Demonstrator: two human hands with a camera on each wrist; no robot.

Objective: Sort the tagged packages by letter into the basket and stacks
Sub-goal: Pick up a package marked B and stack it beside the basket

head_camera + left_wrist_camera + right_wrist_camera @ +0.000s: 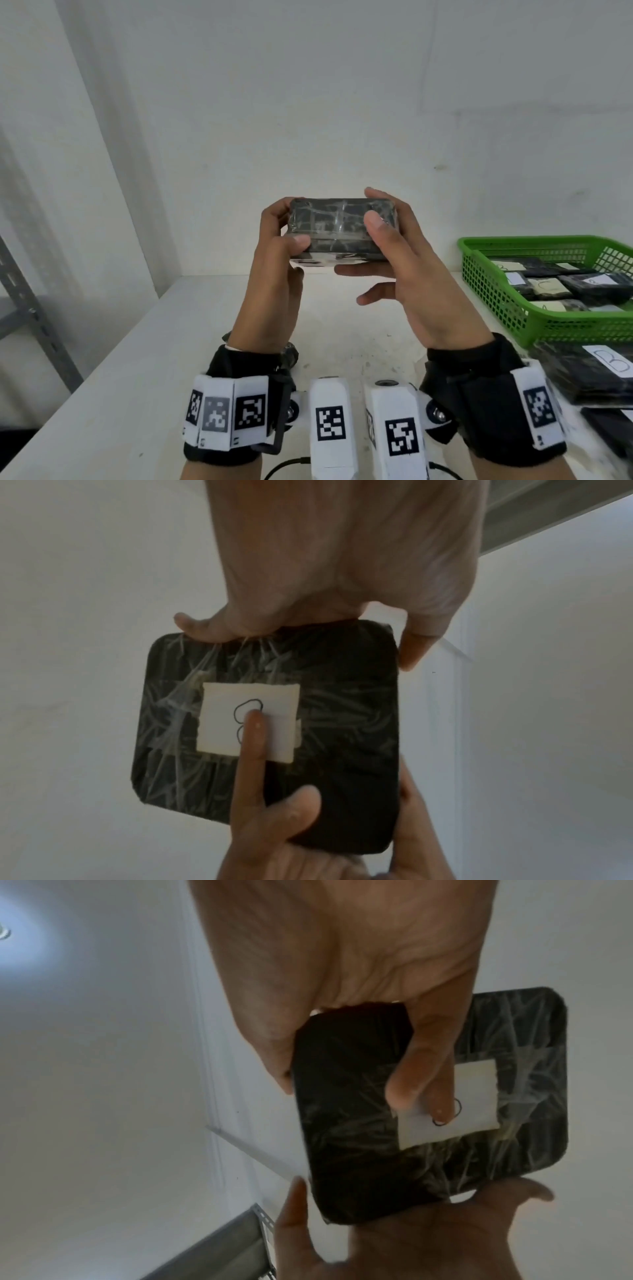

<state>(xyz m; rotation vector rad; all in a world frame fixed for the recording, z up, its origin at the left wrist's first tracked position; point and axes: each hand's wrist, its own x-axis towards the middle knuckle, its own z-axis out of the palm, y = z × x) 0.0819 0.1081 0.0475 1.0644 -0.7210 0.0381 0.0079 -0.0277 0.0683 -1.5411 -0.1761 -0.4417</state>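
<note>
A black package (342, 229) wrapped in clear film is held in the air above the white table (154, 359), gripped by both hands. My left hand (279, 236) grips its left end, thumb on the near side. My right hand (383, 233) grips the right end, with fingers underneath. The white tag (222, 723) is on the underside. A right fingertip (255, 718) covers part of the handwritten letter, which looks like a B. In the right wrist view the package (359, 1150) and its tag (476, 1091) also show.
A green basket (507, 301) holding several tagged black packages stands at the right. In front of it lies a package tagged B (582, 377), with another dark package (606, 428) nearer me. A grey metal shelf frame (24, 308) stands left of the table.
</note>
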